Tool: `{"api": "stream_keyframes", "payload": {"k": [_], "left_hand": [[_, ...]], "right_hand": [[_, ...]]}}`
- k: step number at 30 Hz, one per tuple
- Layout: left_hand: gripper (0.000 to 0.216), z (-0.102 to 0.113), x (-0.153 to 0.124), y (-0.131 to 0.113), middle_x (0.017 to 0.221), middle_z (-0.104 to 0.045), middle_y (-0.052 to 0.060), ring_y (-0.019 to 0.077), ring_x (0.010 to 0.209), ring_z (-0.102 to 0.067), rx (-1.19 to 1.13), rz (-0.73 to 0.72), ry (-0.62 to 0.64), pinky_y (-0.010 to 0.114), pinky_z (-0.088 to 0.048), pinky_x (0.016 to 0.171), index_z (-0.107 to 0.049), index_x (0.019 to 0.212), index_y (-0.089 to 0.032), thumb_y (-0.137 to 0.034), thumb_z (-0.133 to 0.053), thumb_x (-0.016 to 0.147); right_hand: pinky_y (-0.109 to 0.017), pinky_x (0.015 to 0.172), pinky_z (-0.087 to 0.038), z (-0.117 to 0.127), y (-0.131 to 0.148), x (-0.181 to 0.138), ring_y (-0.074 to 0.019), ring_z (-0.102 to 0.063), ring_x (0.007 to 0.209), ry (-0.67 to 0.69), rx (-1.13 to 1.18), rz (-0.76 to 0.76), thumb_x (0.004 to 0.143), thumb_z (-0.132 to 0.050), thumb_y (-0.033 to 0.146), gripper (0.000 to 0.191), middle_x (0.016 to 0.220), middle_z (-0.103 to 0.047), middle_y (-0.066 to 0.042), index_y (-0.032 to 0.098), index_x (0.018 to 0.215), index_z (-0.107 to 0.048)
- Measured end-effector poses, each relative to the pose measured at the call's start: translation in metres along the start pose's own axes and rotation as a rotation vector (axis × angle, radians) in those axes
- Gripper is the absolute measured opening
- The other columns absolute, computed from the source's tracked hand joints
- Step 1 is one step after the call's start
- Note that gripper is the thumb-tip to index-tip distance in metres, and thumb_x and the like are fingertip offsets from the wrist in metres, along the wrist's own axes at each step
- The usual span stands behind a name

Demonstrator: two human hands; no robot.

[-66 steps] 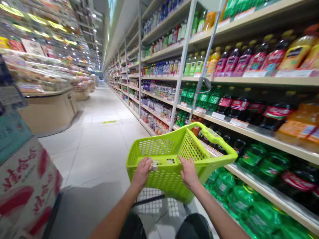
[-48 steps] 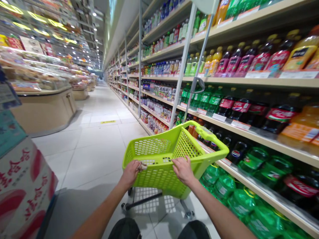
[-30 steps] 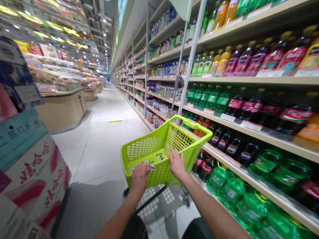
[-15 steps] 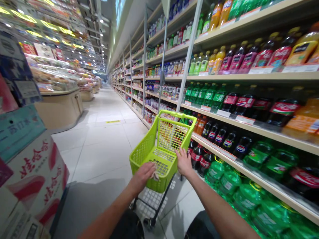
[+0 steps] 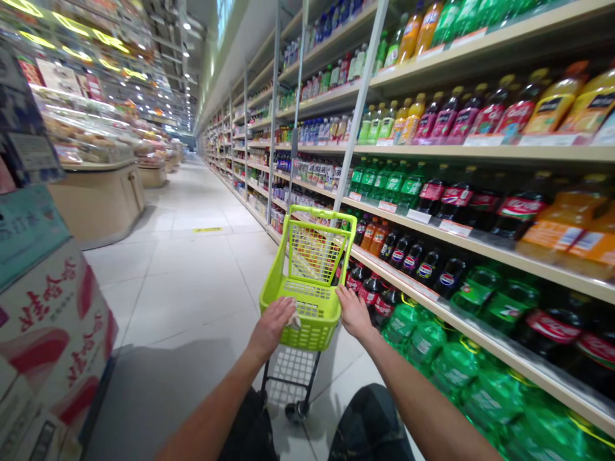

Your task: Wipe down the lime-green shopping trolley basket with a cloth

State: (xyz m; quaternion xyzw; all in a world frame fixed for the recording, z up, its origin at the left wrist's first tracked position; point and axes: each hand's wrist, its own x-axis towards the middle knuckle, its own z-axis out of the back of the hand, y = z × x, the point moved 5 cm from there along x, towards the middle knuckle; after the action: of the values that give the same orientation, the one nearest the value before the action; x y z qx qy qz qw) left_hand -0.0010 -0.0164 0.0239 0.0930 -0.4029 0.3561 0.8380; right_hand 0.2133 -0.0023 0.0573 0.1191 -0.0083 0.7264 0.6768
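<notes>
A small lime-green shopping cart point(image 5: 307, 291) with a perforated basket stands in front of my knees on dark metal legs with wheels. My left hand point(image 5: 275, 323) is at the near left corner of the basket. Its fingers are closed on a crumpled pale cloth or tissue point(image 5: 294, 315), pressed against the basket rim. At the near right corner, my right hand point(image 5: 354, 312) has its fingers curled over the rim. The visible part of the basket floor is bare green mesh.
Along the right runs a long drink shelf point(image 5: 423, 221) with several rows of bottles. Large green bottles point(image 5: 442, 358) stand low beside my right arm. Printed cartons point(image 5: 52, 320) are stacked at the left. A tiled aisle point(image 5: 192, 275) stretches ahead past a food display counter point(image 5: 96, 198).
The cart has turned so that it faces more squarely away from me, its far end swinging left. Both hands stay on its rim. My view has shifted slightly to the right.
</notes>
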Motion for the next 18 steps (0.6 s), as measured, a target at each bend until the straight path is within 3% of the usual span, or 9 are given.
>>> {"api": "stream_keyframes", "payload": {"k": [3,7,9,14,16,18], "left_hand": [[0.032,0.007,-0.006,0.018,0.122,-0.053,0.012,0.0216,0.12,-0.041,0.044,0.143,-0.059,0.044,-0.039,0.097,-0.054,0.111,-0.016,-0.015,-0.037,0.085],[0.032,-0.014,0.005,-0.01,0.122,-0.054,0.007,0.0195,0.121,-0.04,-0.037,-0.034,0.047,0.042,-0.04,0.098,-0.054,0.112,-0.021,-0.015,-0.038,0.085],[0.031,-0.014,0.007,-0.006,0.122,-0.054,0.006,0.0195,0.121,-0.041,-0.07,-0.053,0.057,0.042,-0.039,0.099,-0.054,0.112,-0.021,-0.017,-0.039,0.084],[0.031,0.006,0.001,0.044,0.122,-0.053,0.006,0.019,0.117,-0.044,-0.154,0.316,-0.13,0.041,-0.037,0.1,-0.056,0.107,-0.021,-0.016,-0.037,0.082],[0.032,0.007,0.003,0.043,0.122,-0.052,0.005,0.0179,0.117,-0.044,-0.255,0.434,-0.201,0.04,-0.036,0.101,-0.055,0.108,-0.022,-0.016,-0.036,0.082],[0.034,0.001,0.008,0.025,0.122,-0.052,0.005,0.0175,0.117,-0.045,-0.383,0.527,-0.248,0.04,-0.035,0.102,-0.051,0.112,-0.021,-0.017,-0.035,0.082]], "right_hand": [[-0.049,0.098,-0.026,-0.004,-0.002,0.006,-0.0258,-0.024,0.129,-0.007,0.004,-0.023,0.081,-0.035,0.013,0.052,0.143,-0.023,-0.004,0.022,0.133,-0.033],[-0.042,0.098,-0.03,-0.008,-0.004,0.011,-0.0219,-0.028,0.127,-0.041,0.0,-0.002,0.082,-0.04,0.018,0.051,0.142,-0.026,-0.006,0.023,0.132,-0.034],[-0.041,0.098,-0.03,-0.007,-0.009,0.013,-0.0217,-0.029,0.127,-0.047,-0.015,-0.001,0.082,-0.04,0.017,0.05,0.142,-0.027,-0.005,0.023,0.131,-0.036],[-0.04,0.095,-0.034,0.0,-0.022,0.017,-0.0217,-0.034,0.124,-0.036,-0.021,-0.042,0.081,-0.041,0.014,0.052,0.141,-0.03,-0.006,0.027,0.131,-0.037],[-0.039,0.095,-0.035,0.003,-0.02,0.013,-0.0224,-0.037,0.122,-0.071,0.013,-0.084,0.08,-0.042,0.016,0.049,0.139,-0.032,-0.007,0.025,0.128,-0.041],[-0.038,0.098,-0.033,0.005,-0.005,0.003,-0.0222,-0.037,0.122,-0.184,0.106,-0.107,0.081,-0.04,0.017,0.043,0.138,-0.034,-0.008,0.022,0.124,-0.047]]}}
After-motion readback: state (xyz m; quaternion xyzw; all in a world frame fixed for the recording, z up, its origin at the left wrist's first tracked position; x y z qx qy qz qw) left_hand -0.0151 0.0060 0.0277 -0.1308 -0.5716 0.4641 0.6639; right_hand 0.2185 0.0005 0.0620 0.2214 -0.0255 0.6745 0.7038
